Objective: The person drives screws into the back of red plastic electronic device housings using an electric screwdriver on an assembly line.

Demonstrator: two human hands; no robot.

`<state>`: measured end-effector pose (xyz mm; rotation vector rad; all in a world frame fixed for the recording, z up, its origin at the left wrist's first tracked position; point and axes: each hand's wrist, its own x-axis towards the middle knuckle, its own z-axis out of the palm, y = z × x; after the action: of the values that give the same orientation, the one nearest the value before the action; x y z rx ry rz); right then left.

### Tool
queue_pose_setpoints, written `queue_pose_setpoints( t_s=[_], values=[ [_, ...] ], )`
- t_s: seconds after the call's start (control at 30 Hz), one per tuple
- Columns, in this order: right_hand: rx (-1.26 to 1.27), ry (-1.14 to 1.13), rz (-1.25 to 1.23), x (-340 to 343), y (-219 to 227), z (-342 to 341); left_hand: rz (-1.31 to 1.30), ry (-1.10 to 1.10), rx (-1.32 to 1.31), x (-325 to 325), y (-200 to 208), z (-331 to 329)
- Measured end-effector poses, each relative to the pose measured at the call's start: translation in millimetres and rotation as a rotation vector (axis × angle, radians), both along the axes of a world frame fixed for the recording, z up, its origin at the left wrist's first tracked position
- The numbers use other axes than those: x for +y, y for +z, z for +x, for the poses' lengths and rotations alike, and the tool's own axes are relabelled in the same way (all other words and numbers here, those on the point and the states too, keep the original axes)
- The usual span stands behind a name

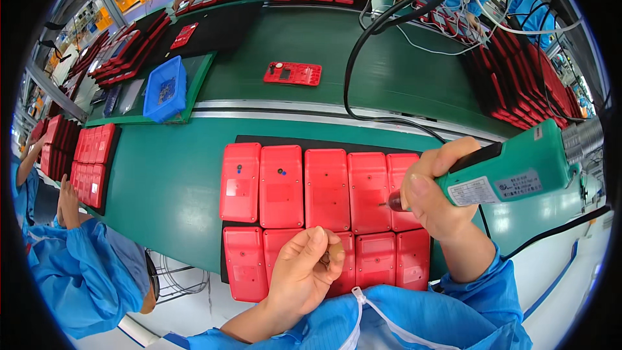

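Note:
My right hand (433, 204) grips a green electric screwdriver (518, 165) that lies nearly level, its thin bit pointing left over a red plastic housing (369, 185). From this angle I cannot tell whether the bit touches it. My left hand (301, 275) hovers over the near row, thumb and fingertips drawn together. Something small and dark shows between its fingers, too small to name. Under both hands, two rows of red housings lie back side up on a black mat (330, 143). Two housings in the far row, one being this housing (281, 198), show small blue or dark dots near the top.
A blue bin (155, 111) of small parts stands at the far left. One red cover (310, 74) lies on the green belt beyond the metal rail. Black cables (352, 71) hang at right. Stacked red housings (518, 91) stand far right; a co-worker (87, 272) sits at left.

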<state>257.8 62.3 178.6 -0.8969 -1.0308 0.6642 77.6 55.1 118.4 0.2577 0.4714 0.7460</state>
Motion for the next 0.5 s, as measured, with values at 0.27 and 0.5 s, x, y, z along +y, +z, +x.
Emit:
queue_pose_setpoints(
  t_s=[0.27,0.5],
  values=[
    [-0.289,0.056,-0.072,-7,6,6,-0.012,-0.001,0.087,-4,3,6],
    [0.059,0.21,0.248,-53,30,-6,-0.057,-0.056,0.038,-6,-1,11]
  ],
)
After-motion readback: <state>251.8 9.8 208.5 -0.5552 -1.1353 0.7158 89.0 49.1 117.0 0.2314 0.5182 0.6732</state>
